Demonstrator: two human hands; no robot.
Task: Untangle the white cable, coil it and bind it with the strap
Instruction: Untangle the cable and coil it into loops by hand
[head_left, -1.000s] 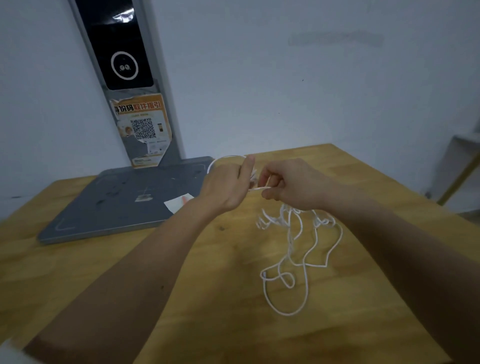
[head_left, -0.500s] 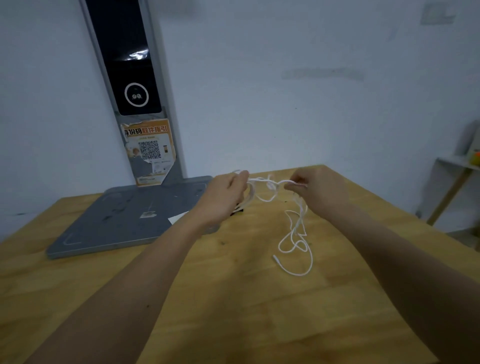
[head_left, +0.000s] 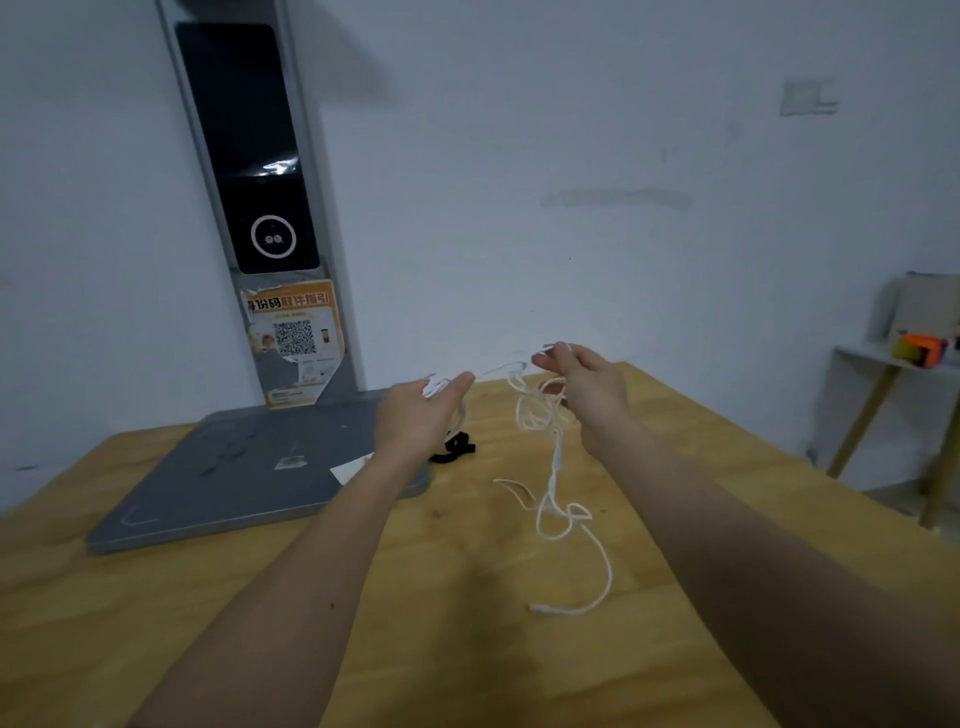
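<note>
A thin white cable (head_left: 555, 467) hangs in loose tangled loops above the wooden table (head_left: 467, 597). My left hand (head_left: 421, 415) grips a small bundle of its loops. My right hand (head_left: 582, 384) pinches the cable higher up, to the right. A short stretch of cable runs taut between the two hands. The free end with its plug lies near the table at the lower right. A black strap (head_left: 454, 448) lies on the table just behind my left hand, partly hidden by it.
A grey flat base (head_left: 234, 478) with an upright dark panel (head_left: 249, 156) and an orange QR sticker stands at the back left. A white paper scrap (head_left: 350, 470) lies on the base. A small side table (head_left: 883, 405) with an orange object stands at the far right.
Both hands have lifted and moved apart, pulling a stretch of cable taut. The tangle has risen off the table and hangs lower and longer. The black strap has come into view.
</note>
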